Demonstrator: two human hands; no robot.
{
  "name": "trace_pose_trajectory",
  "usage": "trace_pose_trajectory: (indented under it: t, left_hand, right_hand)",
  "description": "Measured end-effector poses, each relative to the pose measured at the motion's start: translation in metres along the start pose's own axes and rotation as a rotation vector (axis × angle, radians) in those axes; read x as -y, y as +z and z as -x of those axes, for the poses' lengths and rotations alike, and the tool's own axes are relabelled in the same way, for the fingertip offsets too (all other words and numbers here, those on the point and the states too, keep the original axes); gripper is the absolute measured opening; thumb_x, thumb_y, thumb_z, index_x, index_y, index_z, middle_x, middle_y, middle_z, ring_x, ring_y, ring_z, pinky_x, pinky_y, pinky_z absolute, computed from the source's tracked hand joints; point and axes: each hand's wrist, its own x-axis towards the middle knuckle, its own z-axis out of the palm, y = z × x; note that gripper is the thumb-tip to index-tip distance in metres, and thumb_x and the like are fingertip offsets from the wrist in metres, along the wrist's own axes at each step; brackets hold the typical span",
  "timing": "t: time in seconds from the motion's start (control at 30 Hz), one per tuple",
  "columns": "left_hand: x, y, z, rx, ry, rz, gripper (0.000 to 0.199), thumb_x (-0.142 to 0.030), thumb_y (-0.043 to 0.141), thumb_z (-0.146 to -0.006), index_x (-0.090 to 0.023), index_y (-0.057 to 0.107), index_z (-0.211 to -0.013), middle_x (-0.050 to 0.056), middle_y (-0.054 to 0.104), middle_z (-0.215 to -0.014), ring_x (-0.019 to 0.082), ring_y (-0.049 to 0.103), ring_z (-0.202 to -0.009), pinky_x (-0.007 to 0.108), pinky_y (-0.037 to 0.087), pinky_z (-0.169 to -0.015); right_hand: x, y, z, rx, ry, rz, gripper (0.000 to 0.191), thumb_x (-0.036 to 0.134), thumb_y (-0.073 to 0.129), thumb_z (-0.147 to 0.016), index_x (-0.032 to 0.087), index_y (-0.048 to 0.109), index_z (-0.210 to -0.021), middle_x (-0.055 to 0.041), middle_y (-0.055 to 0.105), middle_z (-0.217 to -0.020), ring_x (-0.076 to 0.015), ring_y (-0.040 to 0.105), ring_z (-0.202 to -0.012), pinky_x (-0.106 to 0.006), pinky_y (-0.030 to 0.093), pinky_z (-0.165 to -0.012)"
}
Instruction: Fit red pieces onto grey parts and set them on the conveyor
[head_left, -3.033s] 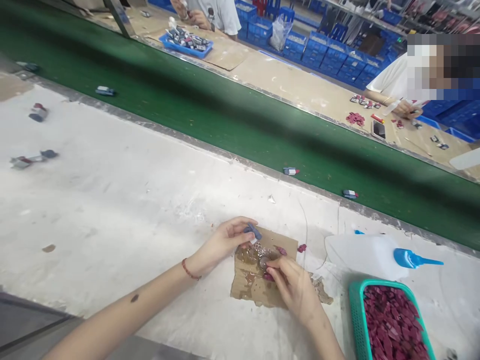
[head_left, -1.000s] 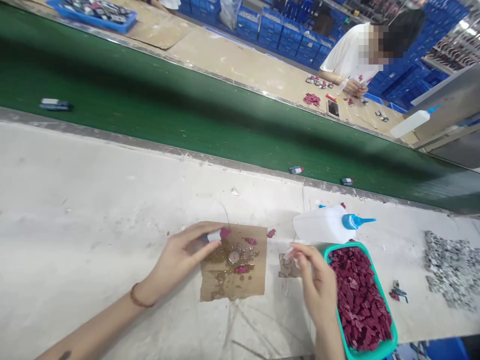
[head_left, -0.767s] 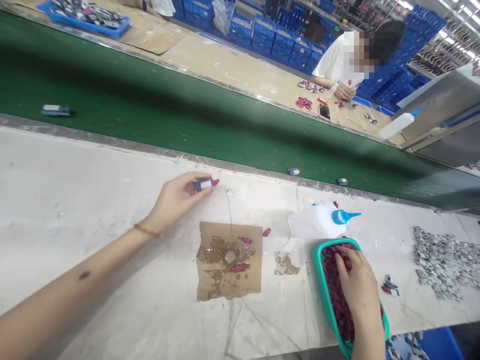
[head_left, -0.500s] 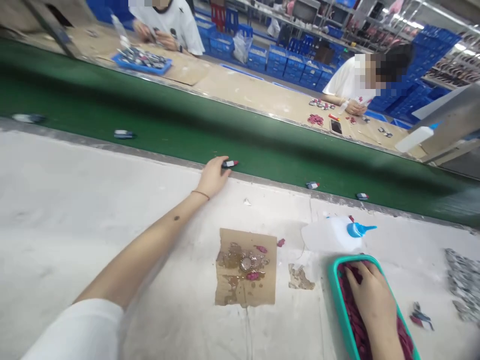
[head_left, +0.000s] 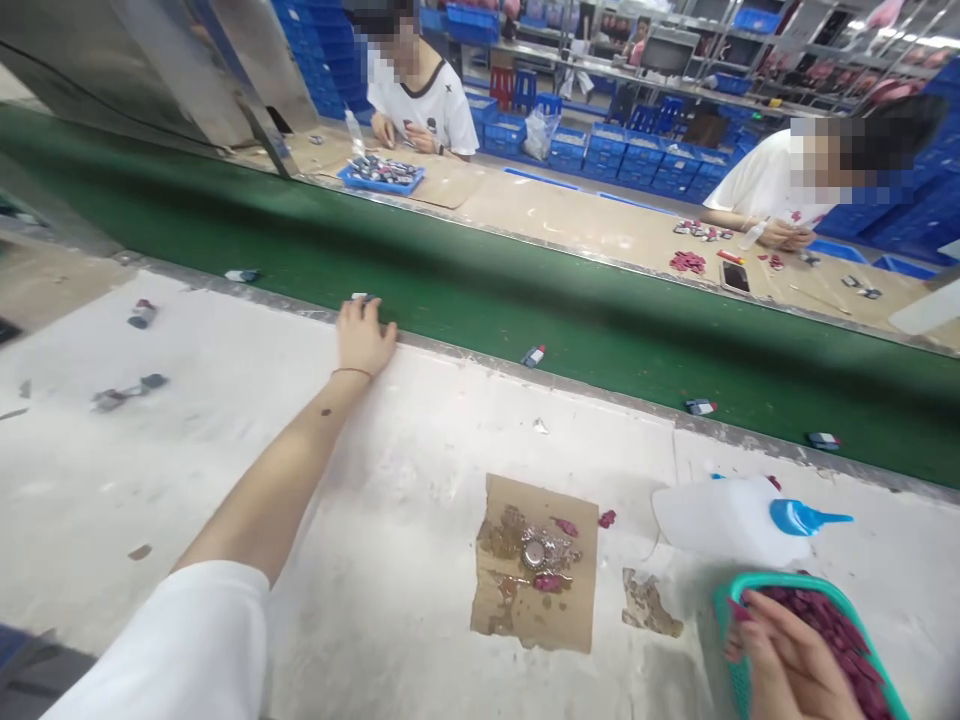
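Observation:
My left hand (head_left: 365, 338) reaches over the near edge of the green conveyor belt (head_left: 465, 295), fingers spread and thumb apart. Its fingertips are at a small grey-and-white piece (head_left: 361, 297), partly hidden by them. At the lower right, my right hand (head_left: 799, 660) pinches a small dark red piece (head_left: 740, 610) between thumb and fingertips, over the left rim of a green basket (head_left: 814, 580). Many dark red pieces (head_left: 832, 625) fill that basket. Grey-and-white pieces with red ends, such as this one (head_left: 534, 356), lie along the belt.
A stained cardboard sheet (head_left: 502, 620) holds a round metal cap (head_left: 534, 555) and red bits. A white bottle with a blue nozzle (head_left: 720, 520) lies behind the basket. Loose pieces (head_left: 142, 314) lie at left. Across the belt, two people work near a blue tray (head_left: 382, 185).
My left hand has left the red-ended piece and moved left to another piece. My right hand has come up out of the basket with a red piece. Belt pieces have shifted right; the view has turned left.

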Motion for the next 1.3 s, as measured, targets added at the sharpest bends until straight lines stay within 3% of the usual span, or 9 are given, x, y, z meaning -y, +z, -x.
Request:
trace_pose_trajectory:
  t: [0.07,0.13,0.33,0.53,0.73,0.83,0.93,1.13,1.3]
  left_hand:
    - [0.005,-0.003,-0.004,0.032,-0.035,0.018,0.046,-0.016,0.057,-0.092,0.002,0.047,-0.133,0.024,0.041,-0.147,0.036,0.036,-0.136,0.057,0.029,-0.111]
    - [0.006,-0.004,-0.007,0.062,-0.07,0.042,0.049,-0.014,0.053,-0.092,0.007,0.042,-0.136,0.026,0.034,-0.152,0.036,0.028,-0.14,0.057,0.022,-0.113]
    - [0.004,-0.005,-0.016,0.164,-0.095,0.099,0.049,-0.026,0.046,-0.096,-0.002,0.043,-0.139,0.016,0.039,-0.152,0.033,0.029,-0.139,0.059,0.014,-0.113]
    - [0.009,-0.007,-0.019,0.174,-0.111,0.166,0.05,-0.031,0.052,-0.093,0.001,0.051,-0.132,0.016,0.048,-0.142,0.035,0.033,-0.129,0.053,0.018,-0.111]
    - [0.003,-0.01,-0.017,0.096,-0.159,0.372,0.032,-0.009,0.043,-0.094,0.0,0.056,-0.123,0.009,0.059,-0.124,0.022,0.042,-0.115,0.039,0.02,-0.111]
    - [-0.006,-0.01,-0.01,0.033,-0.26,0.527,0.032,-0.006,0.033,-0.097,-0.005,0.055,-0.121,0.003,0.063,-0.109,0.017,0.048,-0.102,0.033,0.034,-0.098]
    - [-0.017,-0.01,0.008,0.063,-0.372,0.68,0.035,-0.011,0.025,-0.099,-0.01,0.053,-0.12,-0.001,0.064,-0.089,0.013,0.052,-0.08,0.028,0.043,-0.077]
    - [-0.054,-0.038,0.083,0.485,-0.583,1.192,0.014,-0.014,0.056,-0.09,-0.015,0.066,-0.099,0.001,0.07,-0.081,0.009,0.061,-0.068,0.021,0.052,-0.068]
    - [-0.081,-0.057,0.15,0.847,-0.771,1.45,0.034,-0.01,0.078,-0.073,-0.017,0.069,-0.105,0.003,0.074,-0.089,0.013,0.069,-0.079,0.021,0.055,-0.07]
  right_hand:
    - [0.019,0.03,0.011,0.012,0.052,-0.086,0.029,0.051,0.076,-0.073,0.025,0.069,-0.085,-0.0005,0.066,-0.064,-0.0195,0.058,-0.056,-0.03,0.047,-0.053]
    - [0.033,0.056,0.016,0.118,0.112,-0.196,0.036,0.058,0.076,-0.07,0.023,0.066,-0.07,0.0018,0.057,-0.052,-0.0159,0.052,-0.048,-0.028,0.044,-0.048]
    - [0.038,0.094,0.021,0.293,0.161,-0.173,0.045,0.063,0.071,-0.073,0.018,0.066,-0.066,0.0002,0.057,-0.053,-0.0132,0.05,-0.048,-0.024,0.04,-0.047]
    - [0.031,0.11,0.03,0.516,-0.198,0.151,0.029,0.041,0.052,-0.095,0.021,0.066,-0.078,-0.0038,0.07,-0.074,-0.0183,0.065,-0.068,-0.026,0.048,-0.062]
    - [0.033,0.128,0.022,0.662,-0.555,0.289,0.026,0.028,0.042,-0.1,0.023,0.058,-0.081,-0.0031,0.07,-0.076,-0.0181,0.066,-0.069,-0.026,0.049,-0.062]
    - [0.035,0.132,0.019,0.704,-0.634,0.348,0.029,0.028,0.038,-0.102,0.023,0.055,-0.08,-0.0031,0.068,-0.073,-0.0177,0.064,-0.066,-0.027,0.049,-0.059]
    - [0.035,0.135,0.019,0.725,-0.688,0.376,0.031,0.028,0.035,-0.103,0.023,0.054,-0.08,-0.0026,0.064,-0.07,-0.0175,0.062,-0.063,-0.027,0.048,-0.057]
    - [0.034,0.144,0.013,0.705,-0.757,0.381,0.029,0.026,0.035,-0.103,0.022,0.056,-0.083,-0.0027,0.062,-0.069,-0.0189,0.061,-0.064,-0.029,0.049,-0.059]
    - [0.036,0.139,0.007,0.74,-0.669,0.367,0.03,0.028,0.037,-0.102,0.022,0.057,-0.08,-0.0037,0.064,-0.07,-0.0194,0.062,-0.066,-0.029,0.049,-0.06]
